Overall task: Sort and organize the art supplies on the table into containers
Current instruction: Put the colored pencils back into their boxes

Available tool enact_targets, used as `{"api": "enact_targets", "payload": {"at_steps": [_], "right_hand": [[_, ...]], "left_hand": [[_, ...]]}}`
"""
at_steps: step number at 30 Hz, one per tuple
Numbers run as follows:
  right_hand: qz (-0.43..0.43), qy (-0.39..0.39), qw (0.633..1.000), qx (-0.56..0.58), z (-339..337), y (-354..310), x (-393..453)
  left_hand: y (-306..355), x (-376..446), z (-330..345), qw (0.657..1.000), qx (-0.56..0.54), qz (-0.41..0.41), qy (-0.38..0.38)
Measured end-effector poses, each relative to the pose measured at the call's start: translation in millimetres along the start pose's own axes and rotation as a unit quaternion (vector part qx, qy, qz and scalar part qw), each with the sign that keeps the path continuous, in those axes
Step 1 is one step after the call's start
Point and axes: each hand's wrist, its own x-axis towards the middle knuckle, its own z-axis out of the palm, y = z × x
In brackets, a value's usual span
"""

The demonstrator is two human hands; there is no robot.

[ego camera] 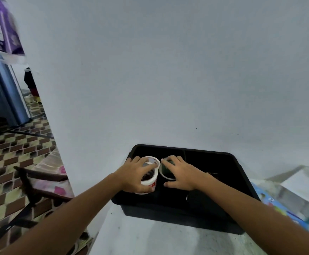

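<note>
1. Left hand (135, 176) is clamped over the white tub (149, 178), fingers spread and curled across its open rim, thumb wrapped low round the near side by the red print.
2. Right hand (181, 173) covers the dark green cup (165, 170), fingers fanned and bent over its top, thumb stretched out below toward the lower middle of the frame.
3. Both containers stand upright, mouths up, side by side with rims just about touching, in the left half of the black plastic bin (229, 183), lower centre of the frame.
4. What sits inside the tub and cup is too dark to make out.
5. The bin rests on a pale table (150, 240) pushed against a plain white wall (168, 70).
6. At lower right, a blue printed box (271, 203) and a white sheet of paper (304, 183) lie beside the bin.
7. On the left edge, a wooden chair (39, 183) stands on a checkered tile floor (6, 155).
</note>
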Motion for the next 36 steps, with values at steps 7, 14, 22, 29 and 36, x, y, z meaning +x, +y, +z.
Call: {"api": "enact_targets", "payload": {"at_steps": [7,14,22,29,36], "right_hand": [[0.024,-0.080,0.995,-0.050,1,-11,8],[0.035,-0.134,0.977,-0.165,9,-22,22],[0.068,-0.136,0.973,-0.173,17,-24,25],[0.101,-0.205,0.957,-0.181,24,-20,32],[0.121,-0.237,0.939,-0.216,24,-28,38]], "left_hand": [[6,1,18,0.995,0.051,-0.013,-0.087],[9,9,38,0.988,0.120,0.000,-0.097],[8,11,55,0.985,0.123,0.026,-0.120],[6,19,53,0.979,0.103,0.005,-0.175],[4,25,53,0.978,0.086,-0.007,-0.189]]}}
